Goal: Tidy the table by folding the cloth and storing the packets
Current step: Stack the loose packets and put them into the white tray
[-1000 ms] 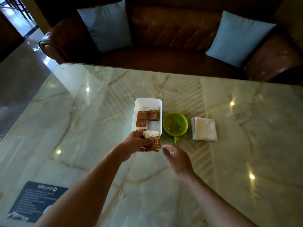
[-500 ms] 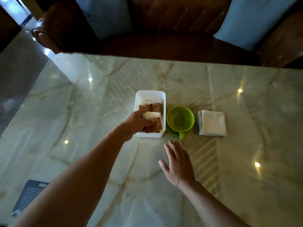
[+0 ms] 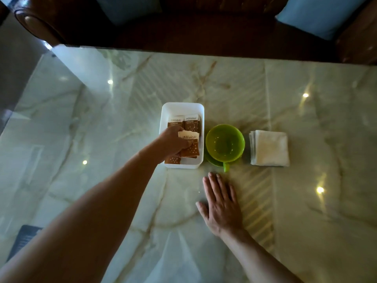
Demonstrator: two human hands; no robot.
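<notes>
A white rectangular tray stands mid-table with several brown-and-white packets lying in it. My left hand reaches over the tray's near half and grips one more brown packet, held low inside the tray. My right hand lies flat on the marble, palm down and fingers spread, in front of the cup. The white cloth sits folded in a neat square to the right of the cup.
A green cup on a green saucer stands between tray and cloth, handle toward me. A brown leather sofa with blue cushions runs along the far edge. A dark card lies at the near left.
My left hand carried the packet forward from the tray's near edge into the tray. My right hand dropped from hovering to lying flat on the table.
</notes>
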